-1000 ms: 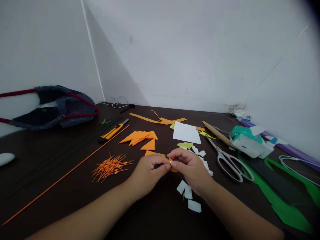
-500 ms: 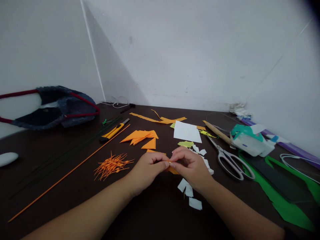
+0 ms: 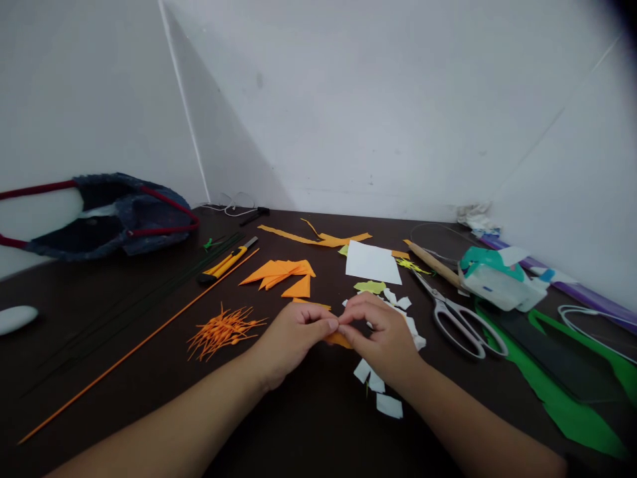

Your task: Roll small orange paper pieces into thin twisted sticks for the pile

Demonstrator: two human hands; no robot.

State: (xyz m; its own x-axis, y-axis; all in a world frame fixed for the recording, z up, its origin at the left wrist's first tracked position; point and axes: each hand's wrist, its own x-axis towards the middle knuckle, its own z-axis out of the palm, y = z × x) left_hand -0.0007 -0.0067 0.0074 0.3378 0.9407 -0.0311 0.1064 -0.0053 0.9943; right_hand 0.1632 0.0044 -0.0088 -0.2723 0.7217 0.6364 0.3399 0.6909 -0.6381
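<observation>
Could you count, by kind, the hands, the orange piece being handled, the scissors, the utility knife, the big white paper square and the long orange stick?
Left hand and right hand: 2
Orange piece in the fingers: 1
Scissors: 1
Utility knife: 1
White paper square: 1
Long orange stick: 1
Total: 7

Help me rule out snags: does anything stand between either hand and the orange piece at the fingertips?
Nothing visible: left hand and right hand both pinch the orange piece. White scraps lie beside the right hand, not in between. The hands hide part of the piece, so something tiny there can't be ruled out.
</observation>
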